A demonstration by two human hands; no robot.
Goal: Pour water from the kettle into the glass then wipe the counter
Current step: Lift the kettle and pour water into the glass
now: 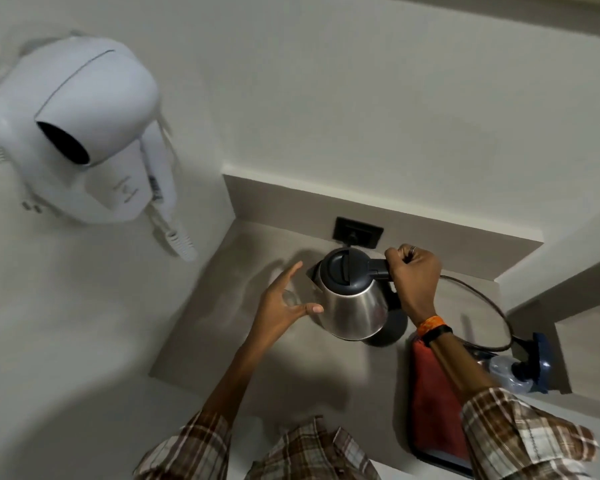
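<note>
Kettle, steel body w/ rigid black handle, tilted just above base on counter: R hand closed on handle, prob. heavy if full; L hand open around faint, fragile glass.

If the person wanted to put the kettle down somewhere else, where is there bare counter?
Bare counter lies left of the glass, toward the wall, and in front near the sleeves. The right is crowded: red cloth, spray bottle, looping cord, kettle and base.
</note>
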